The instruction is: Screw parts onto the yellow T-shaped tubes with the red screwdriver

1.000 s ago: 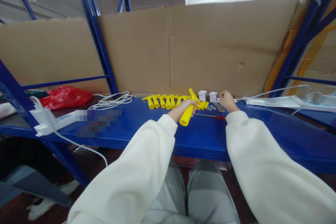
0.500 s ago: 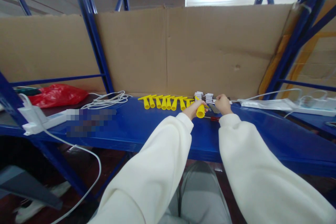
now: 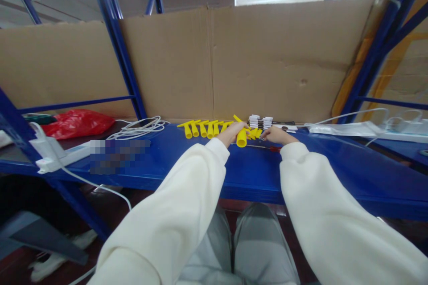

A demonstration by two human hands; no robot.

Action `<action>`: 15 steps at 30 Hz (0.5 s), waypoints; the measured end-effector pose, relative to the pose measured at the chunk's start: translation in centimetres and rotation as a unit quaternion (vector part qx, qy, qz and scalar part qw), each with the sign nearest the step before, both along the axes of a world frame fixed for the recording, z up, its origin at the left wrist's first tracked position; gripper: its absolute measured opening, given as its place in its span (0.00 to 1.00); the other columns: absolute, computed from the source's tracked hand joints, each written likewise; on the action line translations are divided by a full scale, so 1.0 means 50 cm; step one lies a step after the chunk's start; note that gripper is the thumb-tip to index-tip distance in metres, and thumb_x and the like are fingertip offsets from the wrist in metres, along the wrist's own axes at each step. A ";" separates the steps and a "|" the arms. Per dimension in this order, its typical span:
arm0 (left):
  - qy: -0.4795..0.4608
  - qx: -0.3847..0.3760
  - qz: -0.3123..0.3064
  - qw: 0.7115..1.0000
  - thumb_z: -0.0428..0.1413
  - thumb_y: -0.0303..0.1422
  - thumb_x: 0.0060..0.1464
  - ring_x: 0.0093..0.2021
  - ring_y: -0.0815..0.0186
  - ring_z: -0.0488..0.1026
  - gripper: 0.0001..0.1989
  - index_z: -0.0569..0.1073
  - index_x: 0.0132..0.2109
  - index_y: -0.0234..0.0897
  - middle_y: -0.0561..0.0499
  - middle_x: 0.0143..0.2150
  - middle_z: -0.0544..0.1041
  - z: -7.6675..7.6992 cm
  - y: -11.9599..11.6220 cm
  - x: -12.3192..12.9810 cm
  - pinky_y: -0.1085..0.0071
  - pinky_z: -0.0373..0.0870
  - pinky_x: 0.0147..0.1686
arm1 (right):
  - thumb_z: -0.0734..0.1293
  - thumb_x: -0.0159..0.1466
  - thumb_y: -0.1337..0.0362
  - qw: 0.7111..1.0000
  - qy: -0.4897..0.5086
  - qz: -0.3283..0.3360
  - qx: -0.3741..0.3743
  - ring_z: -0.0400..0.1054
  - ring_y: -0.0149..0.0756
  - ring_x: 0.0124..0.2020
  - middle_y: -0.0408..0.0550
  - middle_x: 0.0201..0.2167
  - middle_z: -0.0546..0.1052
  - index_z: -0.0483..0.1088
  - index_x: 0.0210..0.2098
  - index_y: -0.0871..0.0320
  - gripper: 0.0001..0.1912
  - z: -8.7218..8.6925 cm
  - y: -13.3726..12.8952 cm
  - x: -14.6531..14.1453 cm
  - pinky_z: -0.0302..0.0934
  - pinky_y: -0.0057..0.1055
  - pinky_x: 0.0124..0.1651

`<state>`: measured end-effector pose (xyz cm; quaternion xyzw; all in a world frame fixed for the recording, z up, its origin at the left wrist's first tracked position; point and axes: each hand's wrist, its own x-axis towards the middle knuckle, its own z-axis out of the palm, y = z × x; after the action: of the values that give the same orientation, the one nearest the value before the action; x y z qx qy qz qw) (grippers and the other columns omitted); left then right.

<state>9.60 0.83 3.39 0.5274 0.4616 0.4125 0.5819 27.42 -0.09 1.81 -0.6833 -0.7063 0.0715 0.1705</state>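
Observation:
In the head view my left hand (image 3: 231, 132) is closed round a yellow plastic piece (image 3: 241, 139) with a hollow tube end that faces me. My right hand (image 3: 277, 135) is low over the table to its right, fingers bent and pressed together. Whatever lies between those fingertips is too small to make out. Small yellow parts (image 3: 256, 133) lie between the two hands. Under my right hand shows the red handle (image 3: 274, 148) of a thin tool, perhaps a screwdriver. Several similar yellow pieces (image 3: 203, 130) stand in a row left of my left hand.
Bundled white-ended pieces (image 3: 261, 122) lie behind my hands against a cardboard wall (image 3: 167, 62). On the blue table (image 3: 154, 160), coiled white cable (image 3: 140, 128), a power strip (image 3: 80, 151) and a red bag (image 3: 80, 123) are at left. Another strip (image 3: 397, 136) lies right.
My left hand has moved left with the yellow piece. My right hand has come left and nearer to it, turning from a raised fist to fingers pointing at the small parts.

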 end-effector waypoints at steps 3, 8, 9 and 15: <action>0.044 0.055 0.050 0.996 0.59 0.22 0.50 0.18 0.71 0.66 0.06 0.73 0.37 0.33 0.56 0.20 0.68 0.014 0.008 -0.060 0.74 0.68 0.23 | 0.64 0.52 0.77 0.998 0.016 0.054 -0.026 0.78 0.40 0.41 0.48 0.36 0.84 0.83 0.34 0.58 0.18 -0.005 -0.001 -0.008 0.69 0.28 0.48; 0.070 0.107 0.108 0.986 0.56 0.22 0.53 0.18 0.71 0.68 0.09 0.72 0.42 0.34 0.56 0.24 0.71 0.014 0.004 -0.145 0.74 0.68 0.24 | 0.64 0.52 0.76 0.997 0.015 0.065 -0.028 0.78 0.41 0.45 0.48 0.39 0.84 0.83 0.33 0.57 0.17 -0.016 0.005 -0.005 0.68 0.30 0.52; 0.069 0.110 0.117 0.985 0.56 0.22 0.53 0.17 0.72 0.67 0.09 0.72 0.42 0.34 0.56 0.24 0.71 0.009 0.000 -0.155 0.74 0.67 0.23 | 0.64 0.53 0.76 0.997 0.011 0.065 -0.026 0.78 0.42 0.46 0.49 0.40 0.84 0.83 0.34 0.57 0.17 -0.017 0.005 -0.004 0.68 0.32 0.54; 0.100 0.113 0.089 0.985 0.61 0.25 0.49 0.17 0.72 0.69 0.19 0.68 0.48 0.36 0.56 0.28 0.73 -0.026 -0.035 -0.178 0.75 0.66 0.20 | 0.64 0.54 0.75 0.998 -0.005 0.055 -0.001 0.78 0.42 0.46 0.48 0.39 0.84 0.83 0.33 0.57 0.16 -0.020 0.007 0.002 0.67 0.34 0.55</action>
<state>0.71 -0.90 2.10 0.5855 0.5130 0.4569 0.4304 27.51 0.26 0.79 -0.6442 -0.7434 0.0781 0.1623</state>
